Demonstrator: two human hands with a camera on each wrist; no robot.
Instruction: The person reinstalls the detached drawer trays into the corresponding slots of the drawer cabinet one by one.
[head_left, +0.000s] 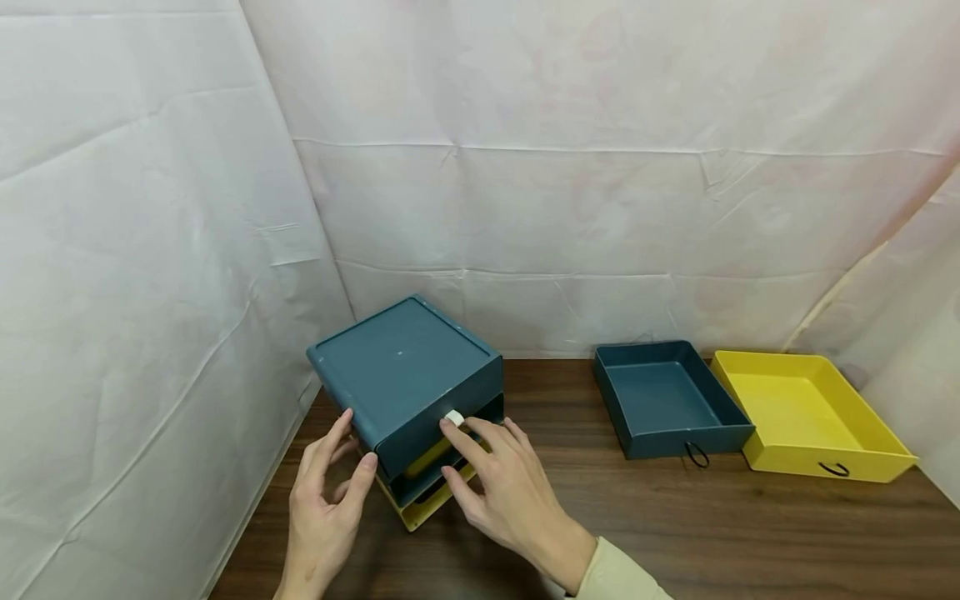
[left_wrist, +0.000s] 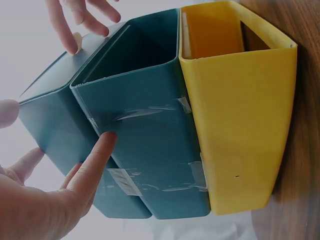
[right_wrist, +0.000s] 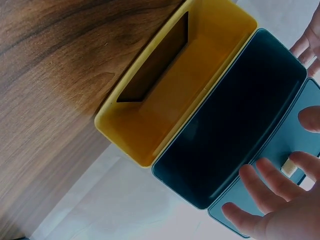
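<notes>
A stack of drawer boxes stands on the table, with a blue top box (head_left: 405, 375), a blue middle casing (left_wrist: 140, 115) and a yellow bottom casing (left_wrist: 240, 125). The top box has its drawer in, with a small white knob (head_left: 453, 417) on the front. Both lower casings gape without drawers. My left hand (head_left: 326, 492) rests against the stack's left side, fingers spread and the thumb near the front corner. At the front, my right hand (head_left: 510, 483) touches the knob with a fingertip; its thumb stands apart from the knob, other fingers loosely spread.
To the right, a pulled-out blue drawer (head_left: 675, 442) and a yellow drawer (head_left: 892, 467) sit side by side, each with a dark loop handle. White sheeting (head_left: 570, 217) hangs behind and on both sides of the brown wooden table (head_left: 675, 533).
</notes>
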